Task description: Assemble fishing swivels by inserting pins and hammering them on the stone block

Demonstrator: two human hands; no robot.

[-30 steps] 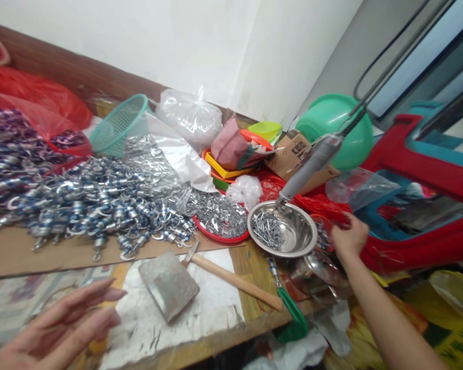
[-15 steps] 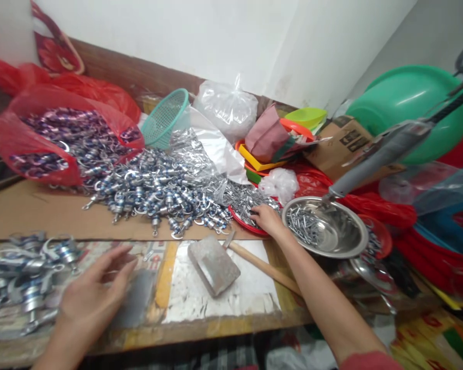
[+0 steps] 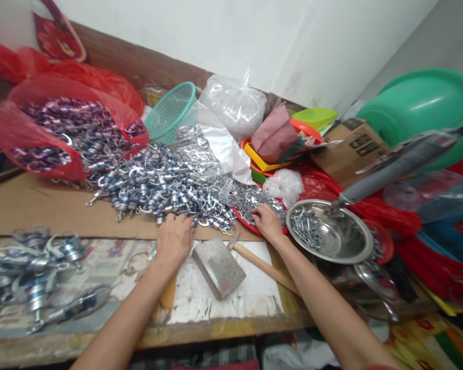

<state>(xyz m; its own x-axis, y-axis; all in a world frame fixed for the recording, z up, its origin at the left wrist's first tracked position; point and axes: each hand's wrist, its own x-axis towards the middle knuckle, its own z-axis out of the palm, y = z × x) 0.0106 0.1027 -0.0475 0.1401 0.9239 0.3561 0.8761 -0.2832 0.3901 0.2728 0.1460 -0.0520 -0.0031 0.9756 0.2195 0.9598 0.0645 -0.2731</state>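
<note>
My left hand (image 3: pixel 174 237) reaches to the front edge of a heap of silver and blue metal hook pieces (image 3: pixel 146 182). Its fingers bend down among the nearest pieces and the fingertips are hidden, so whether it grips one cannot be told. Farther right, my right hand (image 3: pixel 268 222) is at a red tray (image 3: pixel 242 220) of small silver metal parts (image 3: pixel 250 198). Its thumb and fingers are drawn together over the parts; anything between them is too small to make out. Between my forearms lie a grey metal block (image 3: pixel 219 268) and a wooden-handled hammer (image 3: pixel 264 267).
A steel bowl (image 3: pixel 364 241) of pins stands right of the tray. More hook pieces (image 3: pixel 34 267) lie at front left. Behind are a red bag (image 3: pixel 13 123) of purple pieces, a teal basket (image 3: pixel 170 113), a cardboard box (image 3: pixel 349 149) and a green basin (image 3: pixel 424 113).
My left hand has moved right and away from me to the heap. A hook piece now lies at front left, near where that hand was. My right hand stays at the tray.
</note>
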